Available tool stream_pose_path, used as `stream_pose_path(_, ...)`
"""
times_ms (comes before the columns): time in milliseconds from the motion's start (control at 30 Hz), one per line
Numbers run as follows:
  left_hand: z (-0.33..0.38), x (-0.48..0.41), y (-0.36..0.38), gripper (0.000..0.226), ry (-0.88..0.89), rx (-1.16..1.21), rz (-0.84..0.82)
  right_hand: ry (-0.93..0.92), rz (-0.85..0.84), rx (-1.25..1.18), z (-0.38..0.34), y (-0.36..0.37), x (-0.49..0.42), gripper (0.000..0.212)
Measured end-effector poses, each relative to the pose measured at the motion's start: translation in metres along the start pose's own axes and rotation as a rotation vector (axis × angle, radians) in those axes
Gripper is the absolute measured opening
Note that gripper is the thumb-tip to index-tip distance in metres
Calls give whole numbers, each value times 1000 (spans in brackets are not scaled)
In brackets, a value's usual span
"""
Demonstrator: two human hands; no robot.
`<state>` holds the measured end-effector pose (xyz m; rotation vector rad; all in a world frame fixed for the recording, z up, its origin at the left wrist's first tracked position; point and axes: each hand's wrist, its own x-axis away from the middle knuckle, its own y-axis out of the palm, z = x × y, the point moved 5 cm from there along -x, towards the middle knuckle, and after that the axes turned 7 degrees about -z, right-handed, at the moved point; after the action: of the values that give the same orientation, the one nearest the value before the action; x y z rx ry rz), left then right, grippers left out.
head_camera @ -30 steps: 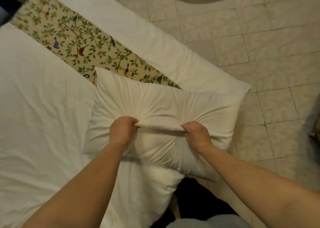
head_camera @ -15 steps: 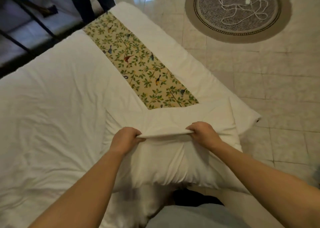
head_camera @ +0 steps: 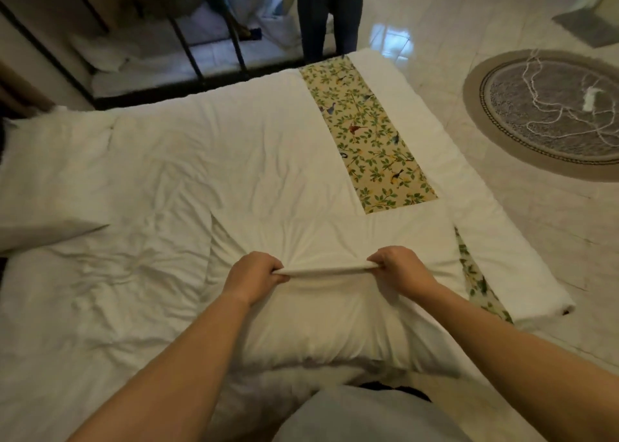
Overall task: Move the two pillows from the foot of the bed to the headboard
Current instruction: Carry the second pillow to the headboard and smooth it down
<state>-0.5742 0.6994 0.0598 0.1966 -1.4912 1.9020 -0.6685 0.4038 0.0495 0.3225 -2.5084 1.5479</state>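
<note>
White and soft, the plump pillow point(head_camera: 321, 324) lies on the wrinkled bed point(head_camera: 134, 190), both grips, left hand point(head_camera: 253, 280) and right hand point(head_camera: 400, 269), pinching one ridge of its cloth.

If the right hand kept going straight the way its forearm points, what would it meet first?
Probably only more of the pillow the right hand already grips, then the white duvet beyond; depth is unclear.

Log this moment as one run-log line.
stage: carrying first pillow | left hand: gripping pillow | right hand: gripping pillow | pillow: bunched fold pinched between both hands, over duvet | placement: not yet done
</note>
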Motion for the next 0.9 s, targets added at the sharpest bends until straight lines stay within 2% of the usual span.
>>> stream_pose_path(133,-55,51,-17,31,-19,33,87,-99,47,28,-67,8,-11,17)
stream_pose_path(333,-148,132,-27,47,-102,93,191,-244,60,89,-176,32,-27,17)
stream_pose_path(433,-192,177,-26,47,-157,125,246,-312,64,113,-229,51,-30,18)
stream_pose_path(667,-281,275,-17,30,-302,200,340,-490,-28,130,-347,96,-33,9)
stream_pose_path(900,-351,347,-7,27,-471,303,409,-726,-136,161,-442,127,-55,7)
